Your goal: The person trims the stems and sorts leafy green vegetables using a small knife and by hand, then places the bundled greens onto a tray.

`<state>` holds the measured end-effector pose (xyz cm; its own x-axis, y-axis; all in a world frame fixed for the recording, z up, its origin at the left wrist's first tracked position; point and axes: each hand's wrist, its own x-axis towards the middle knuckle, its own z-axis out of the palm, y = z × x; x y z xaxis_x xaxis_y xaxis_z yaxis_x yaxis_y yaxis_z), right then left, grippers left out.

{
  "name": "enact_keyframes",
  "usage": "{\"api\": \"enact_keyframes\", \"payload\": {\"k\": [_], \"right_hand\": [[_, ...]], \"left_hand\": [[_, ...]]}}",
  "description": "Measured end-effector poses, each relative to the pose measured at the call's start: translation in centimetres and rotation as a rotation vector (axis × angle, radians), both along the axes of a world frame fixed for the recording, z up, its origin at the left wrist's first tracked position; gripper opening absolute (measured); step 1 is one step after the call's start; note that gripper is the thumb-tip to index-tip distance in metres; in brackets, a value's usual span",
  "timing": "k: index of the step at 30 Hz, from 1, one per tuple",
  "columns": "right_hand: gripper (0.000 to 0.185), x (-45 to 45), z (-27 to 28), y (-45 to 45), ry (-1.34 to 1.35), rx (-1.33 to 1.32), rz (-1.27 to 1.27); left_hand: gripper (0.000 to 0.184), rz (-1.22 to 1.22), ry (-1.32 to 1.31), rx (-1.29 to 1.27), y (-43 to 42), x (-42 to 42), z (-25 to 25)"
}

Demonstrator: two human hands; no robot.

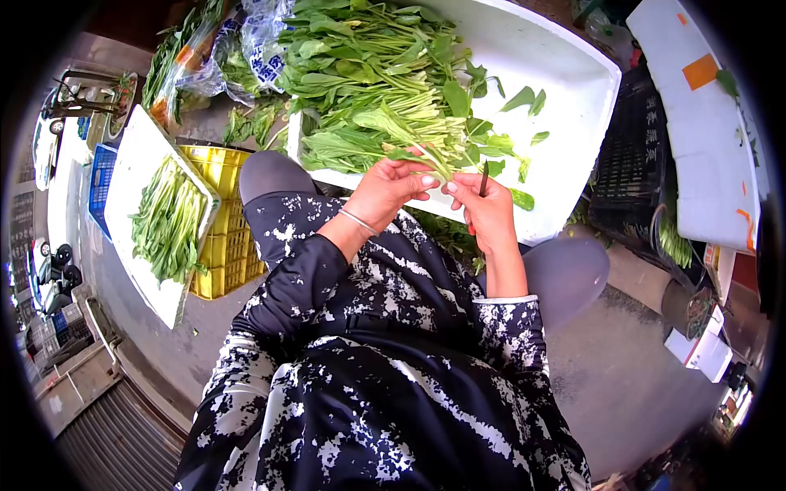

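A person's two bare hands meet over the near edge of a white box (pixel 577 78), held in front of a lap in black-and-white patterned clothing. The left hand (pixel 386 193), a bracelet at its wrist, pinches a green stalk (pixel 438 164) between thumb and fingers. The right hand (pixel 488 211) has its fingers curled around a small dark knife (pixel 484 178), blade pointing toward 12 o'clock; its thumb is at the stalk's lower end.

From the hands, a thick pile of leafy greens (pixel 360 74) lies at 11 o'clock, filling the left part of the box, stems toward the right. Loose leaves (pixel 517 100) are scattered on the white floor of the box at 2 o'clock. At 10 o'clock, beyond the box, is a clear plastic bag (pixel 262 45) with blue print. At 9 o'clock, a tilted white tray (pixel 131 172) bears a bunch (pixel 168 214) of greens, beside a yellow crate (pixel 225 270); a blue crate (pixel 100 184) is farther out. At 3 o'clock stands a black crate (pixel 626 184).
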<state>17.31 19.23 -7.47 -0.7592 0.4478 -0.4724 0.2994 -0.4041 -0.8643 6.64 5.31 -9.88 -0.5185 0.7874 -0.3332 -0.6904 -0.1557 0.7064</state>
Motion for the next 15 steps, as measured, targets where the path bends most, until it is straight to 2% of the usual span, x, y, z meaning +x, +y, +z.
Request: {"api": "enact_keyframes", "payload": {"k": [4, 7, 10, 13, 15], "right_hand": [[0.023, 0.8, 0.0, 0.1, 0.016, 0.005, 0.067], [0.022, 1.0, 0.2, 0.1, 0.055, -0.041, 0.08], [0.022, 1.2, 0.1, 0.1, 0.04, -0.044, 0.111], [0.027, 1.5, 0.1, -0.6, 0.051, -0.052, 0.058], [0.037, 1.6, -0.2, -1.3, 0.171, -0.137, -0.055]], "left_hand": [[0.036, 0.024, 0.12, -0.103, 0.8, 0.6, 2.3], [0.036, 0.03, 0.19, -0.11, 0.9, 0.9, 2.2], [0.028, 0.042, 0.254, -0.101, 0.9, 1.1, 2.1], [0.022, 0.113, 0.242, -0.119, 1.2, 1.3, 2.2], [0.019, 0.169, 0.197, -0.148, 1.4, 1.3, 2.4]]}}
